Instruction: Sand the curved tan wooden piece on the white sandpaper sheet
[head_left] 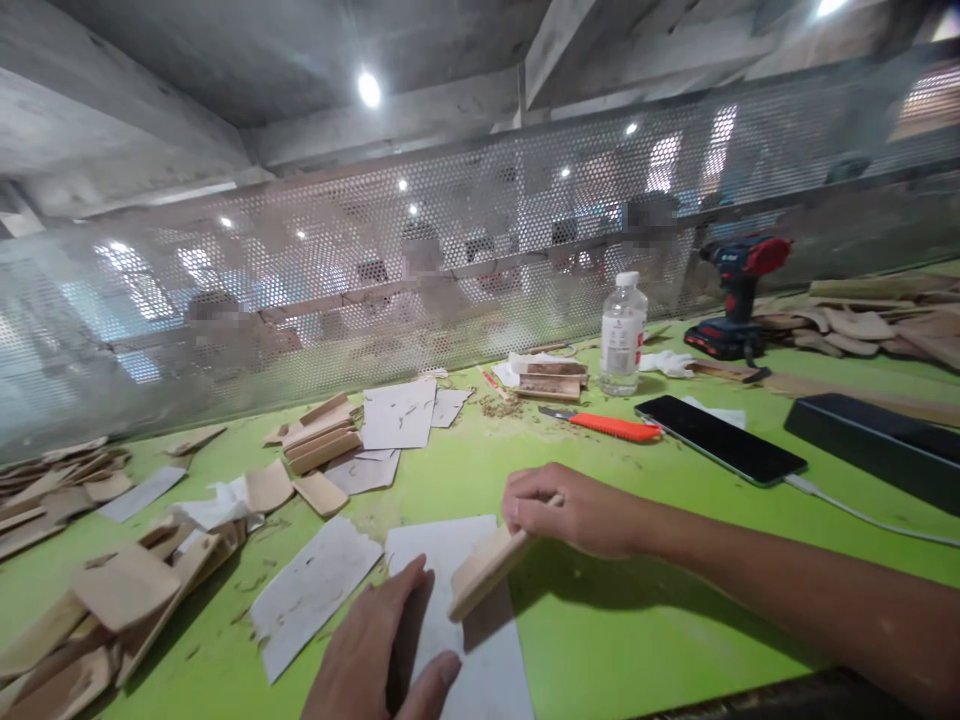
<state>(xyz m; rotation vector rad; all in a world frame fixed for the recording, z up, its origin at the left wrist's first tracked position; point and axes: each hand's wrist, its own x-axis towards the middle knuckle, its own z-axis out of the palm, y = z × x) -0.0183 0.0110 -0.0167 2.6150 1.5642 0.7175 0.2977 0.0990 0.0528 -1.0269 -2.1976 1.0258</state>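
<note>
The green tabletop (607, 640) runs from its near edge at lower right to a perforated screen (337, 310) at the back, leaving open surface between my right hand (566, 510) and the orange-handled knife (615, 428). My right fingers pinch the upper end of a pale wooden piece (484, 575), slanting over a white sheet (491, 670) toward my left hand (367, 650), thumb and fingers spread; beyond stands a capped clear bottle (621, 340), its fill hard to tell

Rear: perforated screen (337, 345), with a bright ceiling lamp (369, 89) above. Right side — capped clear bottle (620, 340), upright drill (741, 285), dark phone (721, 440) with white cable (862, 513), long black box (885, 445).
</note>
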